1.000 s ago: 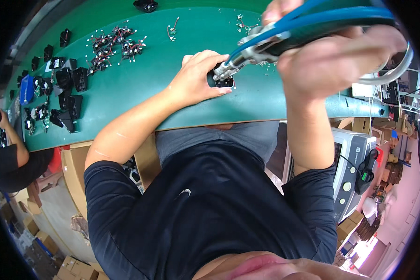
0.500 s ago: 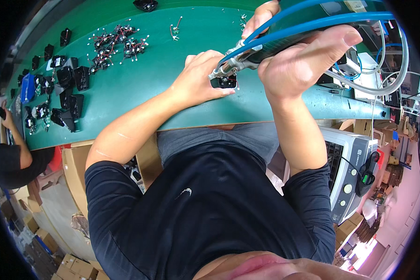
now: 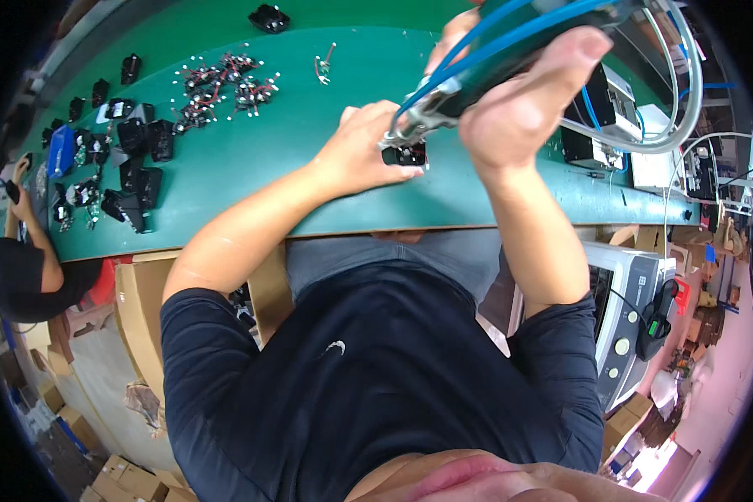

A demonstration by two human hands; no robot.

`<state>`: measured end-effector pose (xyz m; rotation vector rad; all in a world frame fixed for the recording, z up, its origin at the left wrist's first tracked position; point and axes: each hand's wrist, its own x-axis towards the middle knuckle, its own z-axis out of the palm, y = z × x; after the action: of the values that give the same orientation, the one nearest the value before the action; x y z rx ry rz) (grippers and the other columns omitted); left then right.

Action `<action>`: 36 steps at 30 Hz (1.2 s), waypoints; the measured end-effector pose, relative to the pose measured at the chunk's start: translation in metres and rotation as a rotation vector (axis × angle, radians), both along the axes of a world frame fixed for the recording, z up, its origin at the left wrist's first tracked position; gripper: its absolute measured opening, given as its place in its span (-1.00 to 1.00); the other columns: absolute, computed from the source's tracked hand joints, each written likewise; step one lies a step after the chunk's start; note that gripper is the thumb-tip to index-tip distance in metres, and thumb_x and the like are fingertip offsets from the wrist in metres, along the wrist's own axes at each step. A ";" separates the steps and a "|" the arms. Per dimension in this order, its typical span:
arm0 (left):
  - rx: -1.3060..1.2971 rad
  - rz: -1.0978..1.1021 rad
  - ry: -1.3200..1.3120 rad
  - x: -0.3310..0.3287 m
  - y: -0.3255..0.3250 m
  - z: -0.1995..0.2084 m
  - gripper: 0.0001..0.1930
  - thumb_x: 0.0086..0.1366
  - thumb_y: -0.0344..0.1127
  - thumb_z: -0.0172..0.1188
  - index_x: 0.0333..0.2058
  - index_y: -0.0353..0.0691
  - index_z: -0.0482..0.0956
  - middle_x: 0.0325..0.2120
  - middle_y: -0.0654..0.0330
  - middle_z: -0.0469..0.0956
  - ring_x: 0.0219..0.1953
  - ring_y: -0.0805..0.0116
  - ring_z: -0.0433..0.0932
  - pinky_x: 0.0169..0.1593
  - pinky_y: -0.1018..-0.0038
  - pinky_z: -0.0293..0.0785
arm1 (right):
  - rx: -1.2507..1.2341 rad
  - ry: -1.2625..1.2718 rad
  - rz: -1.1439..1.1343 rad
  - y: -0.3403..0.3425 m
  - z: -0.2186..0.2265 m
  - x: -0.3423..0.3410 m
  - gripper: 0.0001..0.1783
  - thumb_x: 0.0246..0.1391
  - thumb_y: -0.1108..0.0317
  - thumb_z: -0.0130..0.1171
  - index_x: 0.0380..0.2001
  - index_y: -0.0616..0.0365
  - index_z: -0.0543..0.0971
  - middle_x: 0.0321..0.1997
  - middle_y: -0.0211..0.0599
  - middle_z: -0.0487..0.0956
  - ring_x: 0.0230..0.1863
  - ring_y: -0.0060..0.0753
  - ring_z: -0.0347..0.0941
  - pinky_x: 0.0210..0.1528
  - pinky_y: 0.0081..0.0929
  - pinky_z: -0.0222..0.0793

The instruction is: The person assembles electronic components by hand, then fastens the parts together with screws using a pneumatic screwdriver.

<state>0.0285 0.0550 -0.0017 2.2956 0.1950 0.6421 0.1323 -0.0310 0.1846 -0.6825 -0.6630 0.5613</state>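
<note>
Head view: tool (image 3: 477,79) aslant at the black housing (image 3: 407,156)

Left hand (image 3: 358,144) curls around the housing's left side, gripping it. Right hand (image 3: 504,121), up and right of the housing, grips the tool, whose long axis slants down-left toward it; tip contact is unclear.

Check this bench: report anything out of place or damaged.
Nothing looks plainly spilled or damaged. One small red-wired piece lies apart, right of the tangled red-and-black wired parts on the green tabletop, so it looks stray. The dark blue-hosed tool partly hides the black plastic box in the left hand.
</note>
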 end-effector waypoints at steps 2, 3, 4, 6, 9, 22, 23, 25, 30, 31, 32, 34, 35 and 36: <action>0.179 0.017 -0.013 0.000 -0.003 -0.002 -0.24 -0.03 -0.04 0.57 0.14 -0.16 0.48 0.01 0.11 0.50 0.12 0.06 0.45 0.14 0.16 0.23 | 0.051 -0.334 -0.163 0.002 0.029 0.009 -0.18 0.45 -0.36 -0.44 0.08 0.24 0.42 -0.39 -0.19 0.57 -0.64 -0.54 0.47 -0.70 -0.61 0.43; 0.144 -0.041 -0.033 0.003 -0.003 0.007 -0.26 -0.01 -0.05 0.54 0.14 -0.15 0.48 -0.01 0.10 0.50 0.12 0.05 0.45 0.18 0.14 0.21 | 0.177 -0.722 -0.135 0.008 0.012 0.067 -0.25 0.47 -0.31 -0.37 0.05 0.21 0.43 -0.33 -0.18 0.60 -0.66 -0.55 0.48 -0.73 -0.62 0.42; 0.165 0.006 -0.017 0.002 0.003 0.012 -0.23 0.00 -0.07 0.54 0.18 -0.18 0.46 0.02 0.06 0.50 0.15 0.03 0.45 0.21 0.13 0.22 | 0.290 -0.732 -0.276 0.009 0.036 0.051 -0.29 0.49 -0.26 -0.36 0.04 0.21 0.45 -0.33 -0.18 0.60 -0.65 -0.57 0.49 -0.71 -0.62 0.45; 0.216 0.092 -0.005 0.010 0.023 0.037 -0.24 -0.01 -0.13 0.51 0.19 -0.21 0.45 0.04 0.01 0.51 0.17 0.02 0.47 0.24 0.11 0.26 | 0.361 -0.671 -0.433 0.003 0.066 0.047 -0.36 0.52 -0.16 -0.33 0.01 0.22 0.48 -0.33 -0.19 0.60 -0.59 -0.59 0.51 -0.66 -0.64 0.48; 0.346 0.323 -0.046 0.032 0.095 0.060 -0.33 0.00 -0.19 0.44 0.12 -0.25 0.45 0.03 -0.01 0.51 0.13 -0.06 0.51 0.18 0.09 0.37 | 0.393 -0.710 -0.379 -0.008 0.076 0.052 -0.47 0.53 -0.06 -0.21 -0.01 0.21 0.51 -0.31 -0.25 0.60 -0.44 -0.59 0.55 -0.45 -0.64 0.54; 0.824 0.500 -0.120 -0.040 0.151 0.135 -0.50 0.33 -0.05 0.30 0.13 -0.23 0.55 -0.01 0.02 0.64 0.05 -0.01 0.60 0.13 0.11 0.49 | 0.121 -0.856 -0.218 -0.082 -0.006 -0.027 -0.82 0.15 0.50 0.20 -0.22 -0.07 0.59 -0.14 -0.21 0.45 -0.16 -0.28 0.42 -0.18 -0.32 0.45; 0.563 0.515 -0.176 -0.081 0.145 0.130 -0.53 0.34 -0.19 0.32 0.17 -0.22 0.56 0.11 0.03 0.60 0.20 0.10 0.55 0.32 0.21 0.34 | 0.119 -0.677 0.313 -0.091 -0.007 -0.044 -0.69 0.05 0.62 0.23 -0.31 -0.19 0.63 -0.21 -0.26 0.42 -0.20 -0.31 0.39 -0.21 -0.33 0.43; 0.471 0.654 -0.147 -0.151 0.127 0.121 -0.56 0.34 -0.29 0.32 0.16 -0.30 0.57 0.09 -0.01 0.60 0.17 0.11 0.56 0.28 0.32 0.37 | 0.302 -0.517 0.562 -0.094 -0.004 -0.058 -0.58 0.08 0.66 0.20 -0.39 -0.35 0.61 -0.23 -0.34 0.43 -0.25 -0.36 0.33 -0.26 -0.42 0.35; 0.512 0.979 0.091 -0.271 0.101 0.047 -0.63 0.27 -0.25 0.39 0.03 -0.19 0.67 0.05 0.08 0.61 0.10 0.06 0.55 0.23 0.25 0.39 | 0.345 -0.125 0.669 -0.089 -0.006 -0.085 -0.53 0.08 0.70 0.13 -0.45 -0.37 0.59 -0.23 -0.34 0.43 -0.27 -0.36 0.33 -0.29 -0.43 0.27; 0.533 1.015 0.100 -0.280 0.091 0.040 -0.61 0.26 -0.23 0.40 0.04 -0.17 0.66 0.07 0.09 0.59 0.13 0.06 0.52 0.26 0.23 0.35 | 0.401 -0.112 0.683 -0.084 -0.008 -0.086 -0.56 0.04 0.71 0.10 -0.49 -0.30 0.57 -0.22 -0.28 0.43 -0.30 -0.34 0.33 -0.31 -0.42 0.28; 0.515 1.012 0.165 -0.288 0.084 0.037 -0.56 0.25 -0.17 0.40 0.09 -0.14 0.64 0.15 0.10 0.53 0.21 0.04 0.46 0.31 0.19 0.27 | 0.458 -0.103 0.695 -0.078 -0.010 -0.087 -0.60 0.00 0.71 0.06 -0.52 -0.23 0.55 -0.21 -0.22 0.43 -0.32 -0.32 0.34 -0.33 -0.41 0.28; 0.579 1.039 0.235 -0.291 0.074 0.026 -0.42 0.24 -0.05 0.41 0.20 -0.08 0.56 0.21 0.10 0.46 0.29 0.02 0.37 0.35 0.07 0.17 | 0.568 -0.086 0.718 -0.069 -0.013 -0.089 -0.66 -0.08 0.72 -0.01 -0.60 -0.09 0.51 -0.19 -0.10 0.43 -0.37 -0.29 0.35 -0.37 -0.39 0.30; 0.621 1.061 0.262 -0.288 0.070 0.022 -0.38 0.24 -0.02 0.41 0.23 -0.07 0.53 0.23 0.09 0.45 0.32 0.02 0.34 0.36 0.03 0.13 | 0.620 -0.079 0.729 -0.066 -0.015 -0.090 -0.68 -0.12 0.72 -0.04 -0.64 -0.02 0.49 -0.17 -0.03 0.43 -0.40 -0.27 0.35 -0.39 -0.38 0.31; 0.615 1.067 0.261 -0.287 0.070 0.013 -0.38 0.24 -0.02 0.41 0.23 -0.07 0.53 0.23 0.09 0.45 0.32 0.02 0.34 0.36 0.03 0.13 | 0.616 -0.081 0.736 -0.069 -0.018 -0.100 -0.68 -0.12 0.72 -0.04 -0.64 -0.02 0.49 -0.17 -0.03 0.43 -0.40 -0.27 0.35 -0.39 -0.38 0.31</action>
<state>-0.2584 0.1248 0.0108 2.7436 1.6066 0.9950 0.0321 -0.0998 0.1668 0.1442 -1.1081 0.9460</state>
